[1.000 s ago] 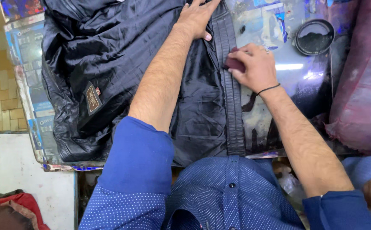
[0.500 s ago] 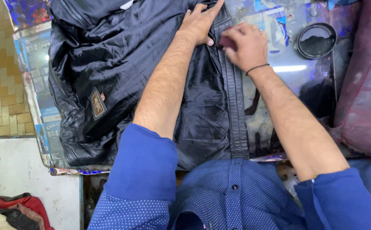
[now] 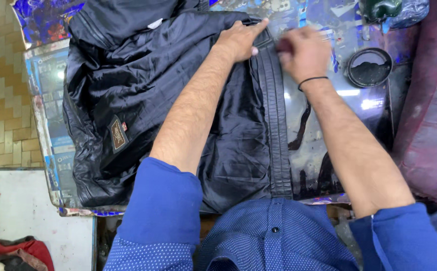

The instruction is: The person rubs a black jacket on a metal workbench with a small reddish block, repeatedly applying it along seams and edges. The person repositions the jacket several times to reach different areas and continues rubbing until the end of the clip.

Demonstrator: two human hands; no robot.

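Glossy blue-printed table – black leather jacket spread inside-out, round black tin w/ dark paste

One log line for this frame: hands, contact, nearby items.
left hand flat on black jacket | right hand closed at jacket edge | round tin beside

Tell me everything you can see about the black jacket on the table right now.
The black jacket lies spread open, lining up, on the glossy printed table. The lining looks like shiny, wrinkled satin; a brown patch label is sewn inside. Its leather-like front edge band runs straight toward the person, its near end at the table's near edge. The left hand presses flat on the upper end of that edge. The right hand is blurred, closed beside the band; what it holds is unclear.
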